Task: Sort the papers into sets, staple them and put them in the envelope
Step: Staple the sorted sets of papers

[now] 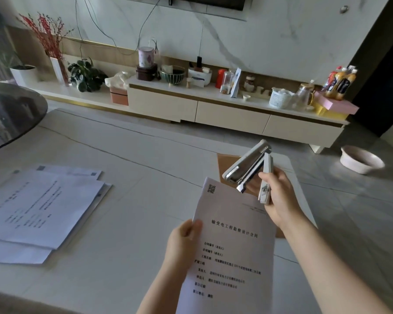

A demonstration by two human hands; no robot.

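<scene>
Gripping QR-coded Chinese contract set (232, 241) in left hand (182, 236), right hand (279, 196) holding opened stapler (252, 171)

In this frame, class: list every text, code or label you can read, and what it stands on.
Held sheet, title: "输变电工程勘察设计合同"
Same sheet, top corner: a QR code, no words
Same sheet, lower lines: too blurred to quote surely
Papers on the table: print unreadable
Bottles: labels too small

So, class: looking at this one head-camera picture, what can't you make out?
- Envelope: mostly hidden behind the stapler and held paper set.
- How many sheets the left hand holds: only the top page shows.
- Text on the papers on the table: too blurred.
- Held set's bottom: cut off by the frame edge.
</scene>
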